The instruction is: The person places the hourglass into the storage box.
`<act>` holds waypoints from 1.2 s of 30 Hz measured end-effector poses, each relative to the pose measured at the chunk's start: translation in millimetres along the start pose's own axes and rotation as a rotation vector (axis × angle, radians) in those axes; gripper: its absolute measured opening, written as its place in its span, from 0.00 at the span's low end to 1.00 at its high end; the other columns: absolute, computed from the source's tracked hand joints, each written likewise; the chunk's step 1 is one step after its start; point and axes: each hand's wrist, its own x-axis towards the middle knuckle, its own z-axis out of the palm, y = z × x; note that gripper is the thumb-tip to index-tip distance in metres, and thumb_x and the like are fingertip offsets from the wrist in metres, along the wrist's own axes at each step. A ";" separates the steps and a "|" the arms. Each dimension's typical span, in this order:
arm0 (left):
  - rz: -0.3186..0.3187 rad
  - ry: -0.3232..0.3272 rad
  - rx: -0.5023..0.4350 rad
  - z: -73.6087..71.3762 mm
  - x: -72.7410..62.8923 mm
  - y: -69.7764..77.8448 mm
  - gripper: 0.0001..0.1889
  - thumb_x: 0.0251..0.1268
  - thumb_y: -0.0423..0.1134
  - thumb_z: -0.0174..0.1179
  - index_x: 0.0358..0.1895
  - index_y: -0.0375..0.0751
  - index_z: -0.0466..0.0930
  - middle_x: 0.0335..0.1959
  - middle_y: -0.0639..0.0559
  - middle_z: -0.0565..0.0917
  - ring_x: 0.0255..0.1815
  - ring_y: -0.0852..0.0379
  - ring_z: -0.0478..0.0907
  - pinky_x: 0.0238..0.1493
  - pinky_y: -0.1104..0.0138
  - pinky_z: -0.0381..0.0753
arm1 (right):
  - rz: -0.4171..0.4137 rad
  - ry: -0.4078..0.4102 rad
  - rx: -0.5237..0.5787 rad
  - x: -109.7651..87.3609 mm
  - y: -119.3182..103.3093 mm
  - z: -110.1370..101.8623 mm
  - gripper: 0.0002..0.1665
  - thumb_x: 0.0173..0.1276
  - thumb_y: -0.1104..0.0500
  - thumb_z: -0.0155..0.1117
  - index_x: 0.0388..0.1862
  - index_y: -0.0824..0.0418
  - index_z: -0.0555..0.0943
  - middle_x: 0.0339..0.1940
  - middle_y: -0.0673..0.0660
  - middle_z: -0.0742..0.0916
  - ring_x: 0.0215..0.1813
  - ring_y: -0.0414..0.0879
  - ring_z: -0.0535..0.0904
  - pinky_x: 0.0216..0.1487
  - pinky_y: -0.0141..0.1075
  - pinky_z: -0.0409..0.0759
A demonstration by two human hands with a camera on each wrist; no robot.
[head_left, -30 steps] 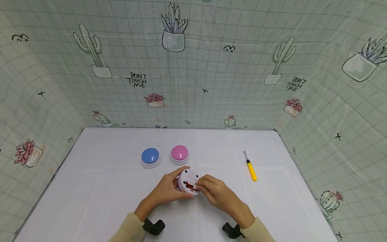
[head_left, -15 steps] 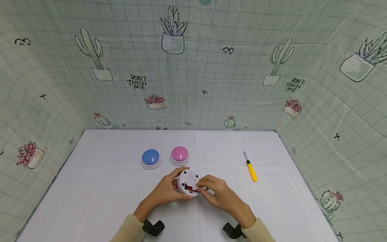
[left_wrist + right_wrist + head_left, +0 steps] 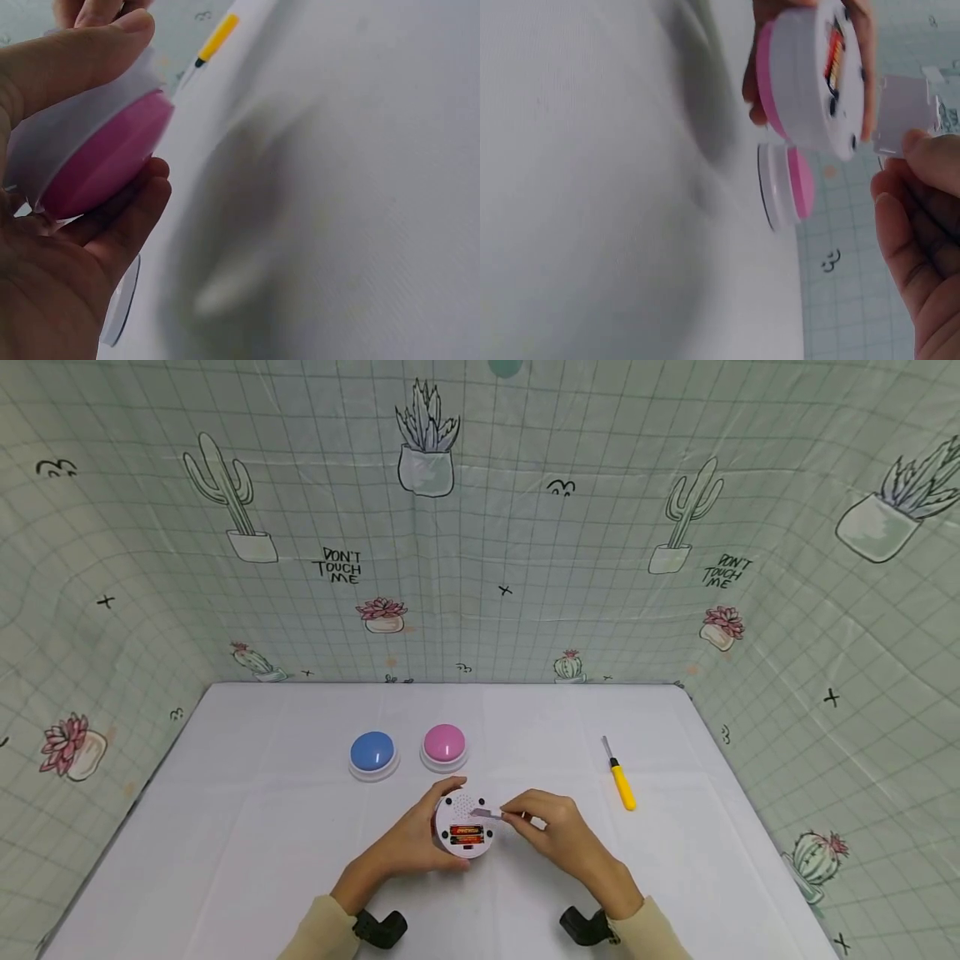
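Note:
My left hand (image 3: 420, 833) grips a round white buzzer button (image 3: 456, 810) by its sides, underside up toward me. Its pink dome (image 3: 112, 157) faces down over the left fingers in the left wrist view. Two red and black batteries (image 3: 467, 835) lie side by side in the uncovered compartment, below a patch of speaker holes. Between thumb and fingers, my right hand (image 3: 558, 827) pinches a small white battery cover (image 3: 904, 112), just to the right of the button. Small tabs show on the cover's edge in the right wrist view.
Behind the hands stand a blue-domed button (image 3: 372, 752) and a pink-domed button (image 3: 444, 744) on the white table (image 3: 262, 810). A screwdriver (image 3: 622, 785) with a yellow handle lies to the right. A patterned cloth backdrop (image 3: 480, 527) rises at the table's back and sides.
The battery cover has come away from the button in my right hand, which moved slightly right. Both batteries now show fully. The left hand has tipped the button's underside more toward me.

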 end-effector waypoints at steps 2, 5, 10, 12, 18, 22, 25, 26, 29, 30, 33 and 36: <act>-0.027 0.016 0.023 -0.8 -1.9 -1.5 0.57 0.44 0.36 0.83 0.79 0.42 0.55 0.68 0.42 0.73 0.61 0.50 0.76 0.62 0.68 0.77 | 0.024 0.001 -0.003 -2.8 3.9 -4.2 0.11 0.59 0.70 0.77 0.41 0.62 0.89 0.37 0.52 0.92 0.33 0.37 0.84 0.35 0.26 0.83; -0.055 0.044 0.048 -2.5 -4.9 -4.4 0.56 0.43 0.37 0.84 0.77 0.45 0.58 0.67 0.47 0.73 0.61 0.52 0.76 0.63 0.65 0.77 | 0.039 0.001 0.001 -7.8 12.6 -10.1 0.10 0.59 0.70 0.76 0.41 0.63 0.88 0.36 0.53 0.92 0.34 0.38 0.86 0.38 0.23 0.82; -0.063 0.063 0.052 -5.6 -6.4 -6.9 0.55 0.41 0.40 0.85 0.76 0.49 0.62 0.67 0.49 0.74 0.60 0.52 0.76 0.64 0.61 0.77 | 0.059 -0.014 -0.016 -17.4 30.4 -19.6 0.10 0.59 0.73 0.75 0.39 0.63 0.88 0.36 0.53 0.92 0.33 0.38 0.86 0.37 0.23 0.82; -0.059 0.065 0.065 -6.2 -6.0 -6.7 0.55 0.40 0.41 0.86 0.76 0.47 0.63 0.68 0.49 0.75 0.61 0.52 0.76 0.64 0.59 0.77 | 0.087 -0.027 -0.033 -21.8 37.7 -23.6 0.10 0.60 0.73 0.74 0.38 0.63 0.88 0.36 0.53 0.91 0.33 0.37 0.85 0.36 0.25 0.82; -0.055 0.066 0.082 -6.9 -6.3 -6.0 0.56 0.41 0.42 0.85 0.77 0.46 0.63 0.71 0.49 0.73 0.66 0.50 0.73 0.69 0.48 0.74 | 0.239 -0.093 -0.081 -34.0 58.0 -33.0 0.05 0.65 0.70 0.72 0.38 0.62 0.88 0.36 0.54 0.91 0.35 0.36 0.82 0.37 0.31 0.83; -0.053 0.057 0.071 -6.7 -6.2 -5.5 0.56 0.43 0.42 0.84 0.79 0.45 0.61 0.72 0.48 0.72 0.68 0.48 0.72 0.71 0.44 0.71 | 0.325 -0.133 -0.115 -41.0 69.5 -35.9 0.05 0.66 0.69 0.71 0.38 0.61 0.88 0.37 0.53 0.91 0.37 0.35 0.82 0.39 0.31 0.83; -0.051 0.060 0.075 -6.2 -6.1 -4.8 0.56 0.44 0.42 0.84 0.79 0.47 0.61 0.72 0.49 0.72 0.68 0.48 0.72 0.71 0.44 0.72 | 0.372 -0.145 -0.119 -43.7 75.4 -37.4 0.04 0.67 0.68 0.71 0.39 0.61 0.88 0.37 0.54 0.91 0.36 0.34 0.81 0.38 0.30 0.83; -0.048 0.062 0.076 -6.1 -6.0 -4.4 0.56 0.44 0.42 0.84 0.79 0.47 0.61 0.72 0.50 0.72 0.68 0.49 0.72 0.71 0.45 0.72 | 0.384 -0.147 -0.117 -43.8 76.9 -37.9 0.04 0.68 0.68 0.70 0.39 0.61 0.88 0.37 0.54 0.90 0.35 0.34 0.80 0.37 0.30 0.82; -0.027 0.072 0.077 -5.9 -5.4 -2.3 0.56 0.44 0.41 0.84 0.79 0.47 0.61 0.72 0.51 0.72 0.67 0.49 0.73 0.70 0.47 0.74 | 0.397 -0.152 -0.121 -42.8 80.4 -39.0 0.04 0.68 0.67 0.70 0.39 0.61 0.88 0.35 0.53 0.89 0.35 0.34 0.79 0.36 0.30 0.82; -0.021 0.075 0.076 -5.8 -5.2 -1.2 0.56 0.44 0.41 0.84 0.79 0.48 0.61 0.72 0.51 0.72 0.67 0.50 0.73 0.70 0.48 0.74 | 0.395 -0.155 -0.127 -42.3 81.2 -39.2 0.04 0.68 0.68 0.70 0.39 0.61 0.88 0.35 0.53 0.89 0.35 0.34 0.79 0.36 0.30 0.82; -0.007 0.079 0.073 -5.5 -4.1 2.0 0.55 0.44 0.40 0.84 0.79 0.48 0.61 0.72 0.51 0.72 0.67 0.50 0.73 0.70 0.49 0.74 | 0.390 -0.170 -0.153 -40.6 83.0 -39.1 0.04 0.68 0.68 0.70 0.38 0.62 0.88 0.35 0.51 0.87 0.35 0.36 0.79 0.37 0.30 0.81; -0.005 0.074 0.074 -4.7 -2.5 4.9 0.55 0.44 0.41 0.84 0.79 0.49 0.61 0.73 0.51 0.72 0.68 0.50 0.73 0.71 0.50 0.74 | 0.405 -0.182 -0.174 -40.0 83.8 -38.6 0.04 0.68 0.68 0.70 0.38 0.62 0.88 0.35 0.51 0.87 0.35 0.37 0.78 0.37 0.30 0.80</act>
